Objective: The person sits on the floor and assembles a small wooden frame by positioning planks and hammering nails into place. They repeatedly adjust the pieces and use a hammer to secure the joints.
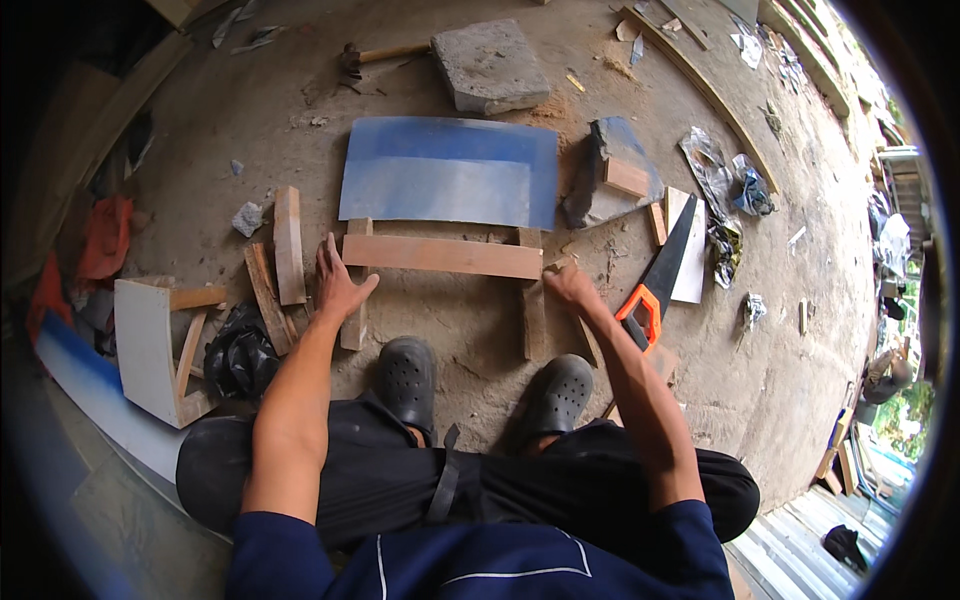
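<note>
A reddish wooden slat [440, 256] lies crosswise over two short wooden blocks in front of my feet. My left hand [343, 288] is open at the slat's left end, thumb and fingers apart, next to the left block [355, 325]. At the slat's right end, my right hand [574, 287] is closed, its fingers curled by the right block [534, 320]; whether anything is inside them is hidden. Just beyond the slat, a blue and whitish flat sheet [450, 175] rests with its near edge by the blocks.
A handsaw with an orange handle [645, 312] lies at right, near a stone with a wood offcut [627, 177]. Farther off are a concrete block [490, 65] and a hammer [385, 54]. At left stand wood pieces [288, 245], a black bag [243, 352] and a white-sided wooden frame [150, 345].
</note>
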Demonstrator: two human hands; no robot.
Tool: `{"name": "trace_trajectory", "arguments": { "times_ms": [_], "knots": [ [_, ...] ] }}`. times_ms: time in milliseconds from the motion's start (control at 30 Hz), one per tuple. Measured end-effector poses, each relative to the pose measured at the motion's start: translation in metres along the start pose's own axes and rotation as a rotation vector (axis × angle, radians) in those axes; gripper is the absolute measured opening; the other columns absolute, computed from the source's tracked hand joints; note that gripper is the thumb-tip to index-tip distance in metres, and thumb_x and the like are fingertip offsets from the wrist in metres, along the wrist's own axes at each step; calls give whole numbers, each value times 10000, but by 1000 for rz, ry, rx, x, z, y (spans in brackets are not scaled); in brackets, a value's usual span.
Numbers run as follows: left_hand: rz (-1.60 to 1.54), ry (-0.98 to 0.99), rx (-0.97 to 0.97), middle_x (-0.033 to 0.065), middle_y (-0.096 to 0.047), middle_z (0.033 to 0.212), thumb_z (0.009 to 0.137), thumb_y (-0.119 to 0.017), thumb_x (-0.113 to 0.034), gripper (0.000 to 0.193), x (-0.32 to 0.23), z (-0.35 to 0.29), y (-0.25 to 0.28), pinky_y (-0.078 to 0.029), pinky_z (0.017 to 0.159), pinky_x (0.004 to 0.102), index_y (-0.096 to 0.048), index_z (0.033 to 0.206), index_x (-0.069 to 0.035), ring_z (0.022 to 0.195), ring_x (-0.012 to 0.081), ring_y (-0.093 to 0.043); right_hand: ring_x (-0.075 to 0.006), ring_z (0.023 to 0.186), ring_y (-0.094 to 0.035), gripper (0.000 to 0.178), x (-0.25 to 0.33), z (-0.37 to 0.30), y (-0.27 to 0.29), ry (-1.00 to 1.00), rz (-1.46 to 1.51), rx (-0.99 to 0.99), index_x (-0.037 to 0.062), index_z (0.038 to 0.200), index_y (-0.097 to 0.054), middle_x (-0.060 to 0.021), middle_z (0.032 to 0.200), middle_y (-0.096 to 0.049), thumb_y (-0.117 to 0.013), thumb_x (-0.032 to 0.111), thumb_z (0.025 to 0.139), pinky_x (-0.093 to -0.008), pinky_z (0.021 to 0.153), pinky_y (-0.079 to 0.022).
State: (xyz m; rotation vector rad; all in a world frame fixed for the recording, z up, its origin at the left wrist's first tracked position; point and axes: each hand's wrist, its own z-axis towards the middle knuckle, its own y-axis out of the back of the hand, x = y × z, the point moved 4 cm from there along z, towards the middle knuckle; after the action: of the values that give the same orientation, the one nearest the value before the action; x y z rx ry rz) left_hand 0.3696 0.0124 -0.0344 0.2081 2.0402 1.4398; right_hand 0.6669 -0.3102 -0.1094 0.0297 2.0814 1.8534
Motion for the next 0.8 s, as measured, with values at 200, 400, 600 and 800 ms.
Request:
{"name": "trace_trajectory", "arguments": {
  "times_ms": [200,400,600,800],
  "knots": [
    [-324,174,-69,246,-478,1305,694,-747,-200,924,45,11,-42,-375,1044,419,-237,1432,18,1227,378,-472,-350,697,-641,552,51,10,49,-546,627,240,46,815,-597,-183,770,-627,-598,598,811,-464,578,-513],
    [-303,289,-93,222,-531,1230,695,-722,-162,715,39,12,-36,-414,990,415,-404,1310,19,1161,367,-515,-384,735,-679,447,60,11,80,-692,738,187,13,730,-682,-211,766,-677,-627,447,822,-455,652,-545],
    [-313,257,-100,215,-547,1221,717,-700,-144,661,38,11,-36,-425,976,417,-434,1302,10,1146,369,-531,-377,763,-679,422,62,15,88,-735,776,260,21,734,-689,-207,775,-679,-625,426,835,-450,669,-544],
    [-306,272,-82,218,-549,1225,725,-696,-145,651,43,12,-40,-426,973,421,-440,1302,12,1152,371,-531,-384,775,-676,456,64,18,88,-708,762,292,15,747,-683,-214,797,-679,-617,456,844,-453,682,-542]
  ]
}}
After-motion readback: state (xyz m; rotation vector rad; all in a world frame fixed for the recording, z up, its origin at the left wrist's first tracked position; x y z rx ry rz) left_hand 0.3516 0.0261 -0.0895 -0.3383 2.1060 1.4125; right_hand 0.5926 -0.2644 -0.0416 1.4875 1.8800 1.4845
